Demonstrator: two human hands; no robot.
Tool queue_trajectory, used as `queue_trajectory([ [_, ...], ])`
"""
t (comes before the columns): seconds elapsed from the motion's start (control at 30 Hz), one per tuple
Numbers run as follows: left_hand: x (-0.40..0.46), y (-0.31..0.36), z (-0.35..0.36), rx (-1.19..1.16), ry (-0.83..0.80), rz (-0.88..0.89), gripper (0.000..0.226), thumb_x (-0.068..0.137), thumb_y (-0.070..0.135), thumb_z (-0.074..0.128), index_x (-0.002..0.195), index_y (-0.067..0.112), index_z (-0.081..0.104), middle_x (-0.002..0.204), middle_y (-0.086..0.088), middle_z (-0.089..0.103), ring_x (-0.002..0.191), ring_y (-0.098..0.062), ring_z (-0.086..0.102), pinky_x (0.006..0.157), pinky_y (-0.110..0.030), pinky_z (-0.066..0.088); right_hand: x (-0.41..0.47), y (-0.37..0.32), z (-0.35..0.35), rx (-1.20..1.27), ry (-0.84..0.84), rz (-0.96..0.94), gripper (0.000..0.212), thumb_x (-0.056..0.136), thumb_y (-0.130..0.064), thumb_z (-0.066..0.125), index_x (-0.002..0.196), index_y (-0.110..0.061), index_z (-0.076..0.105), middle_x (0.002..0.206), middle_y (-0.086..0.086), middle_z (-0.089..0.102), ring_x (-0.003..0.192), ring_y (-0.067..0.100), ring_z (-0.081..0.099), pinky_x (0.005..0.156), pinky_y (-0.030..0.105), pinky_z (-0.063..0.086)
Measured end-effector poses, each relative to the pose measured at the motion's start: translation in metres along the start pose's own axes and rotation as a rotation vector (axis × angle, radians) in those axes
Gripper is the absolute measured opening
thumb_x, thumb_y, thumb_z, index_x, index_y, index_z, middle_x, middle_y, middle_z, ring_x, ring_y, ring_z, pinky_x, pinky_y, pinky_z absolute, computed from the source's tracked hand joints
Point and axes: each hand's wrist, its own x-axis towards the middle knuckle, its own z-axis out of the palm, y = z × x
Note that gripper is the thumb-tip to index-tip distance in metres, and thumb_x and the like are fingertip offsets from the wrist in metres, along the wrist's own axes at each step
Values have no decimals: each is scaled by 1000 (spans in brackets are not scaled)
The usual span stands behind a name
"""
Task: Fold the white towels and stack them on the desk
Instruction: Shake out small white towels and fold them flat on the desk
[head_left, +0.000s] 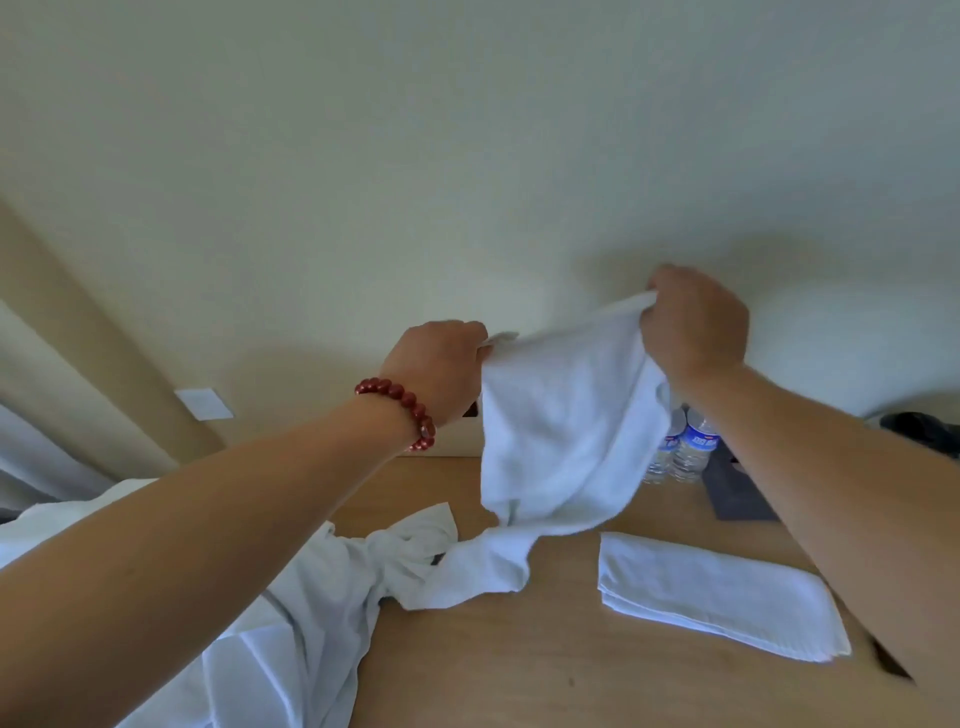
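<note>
Towel in hand (561, 415): white, held up between both hands above the desk, hanging bunched; lower end trails onto the desk below the hands and runs into the pile under the left forearm.
Left hand (441, 366): fingers curled, pinching one top corner; red bead bracelet (402, 410) on the wrist.
Right hand (693, 325): fingers curled round the other top corner, slightly higher than the left.
Folded towel (722, 597): flat on the desk below the right forearm, apart from the hanging one. Looks like the stack's first piece.
Unfolded pile (291, 613): white cloth heaped under the left forearm, spilling off the near desk edge.
Risk 1: trailing end looks tangled with the pile; lifting further would likely drag the pile along.
Risk 2: water bottles (685, 447) stand just behind the hanging cloth, under the right wrist; a shake or swing could knock them over.
Risk 3: bunched cloth, so edges may not line up; crooked fold likely unless spread first.
Desk (519, 665): light wood, against a plain pale wall.
Room: dark object beyond the right forearm, unclear; white wall plate (203, 404) left of the left hand.
</note>
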Motion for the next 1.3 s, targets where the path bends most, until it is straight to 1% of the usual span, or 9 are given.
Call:
queue_trajectory([
  [0.17,13,-10,-45,-89,517,-60,37,105,34,40,98,10,67,84,-9,69,75,-33,63,62,-32,38,15,-18,-45,107,309,-226,24,75,-6,48,93,-10,65,88,14,64,80,39,60,61,37,42],
  [0.3,-28,-39,-17,-3,745,220,20,95,10,54,100,6,72,84,-11,71,75,-33,63,63,-39,49,-36,0,-53,-23,72,-376,16,77,-13,58,89,-10,67,80,14,68,73,38,65,60,35,44],
  [0.47,-134,-50,88,-136,406,294,32,100,19,45,94,9,75,79,0,66,71,-16,58,65,-25,50,-134,28,-24,-296,-615,-422,11,91,-30,44,86,-23,50,85,1,61,81,25,58,62,32,36],
  [0.57,-182,-40,131,-241,234,231,39,105,33,37,96,18,71,78,5,65,67,-13,61,62,-22,50,-193,44,-2,-234,-793,-318,9,88,-23,41,82,-18,45,81,2,54,69,19,44,52,31,27],
  [0.67,-215,-31,156,-255,17,159,16,90,30,49,94,29,65,73,9,63,62,-12,61,54,-22,49,-233,62,23,-95,-961,-138,10,84,-18,39,76,-14,41,72,0,49,64,18,43,52,29,26],
  [0.9,-252,-26,201,-211,-471,-128,15,104,30,40,111,31,53,76,15,44,66,-4,45,59,-15,36,-288,73,65,-8,-1194,-94,11,80,-17,37,73,-19,46,78,-5,54,81,22,55,57,23,34],
  [1.0,-259,-22,230,-126,-694,-72,28,105,28,41,127,17,54,119,0,56,95,-15,50,88,-23,40,-301,76,82,29,-1289,-46,11,75,-17,35,71,-20,45,77,-5,54,79,21,55,58,25,35],
  [1.1,-261,-17,244,97,-857,7,35,105,26,37,134,14,53,145,-4,40,128,-23,45,107,-31,32,-314,80,99,38,-1352,13,14,74,-19,35,72,-23,48,79,-5,57,82,20,58,59,26,38],
  [1.3,-256,-7,252,153,-1021,44,39,101,22,35,131,11,58,143,-9,46,131,-26,41,108,-33,31,-334,82,121,118,-1380,50,16,81,-24,40,79,-28,55,80,-9,58,75,11,53,59,23,38],
])
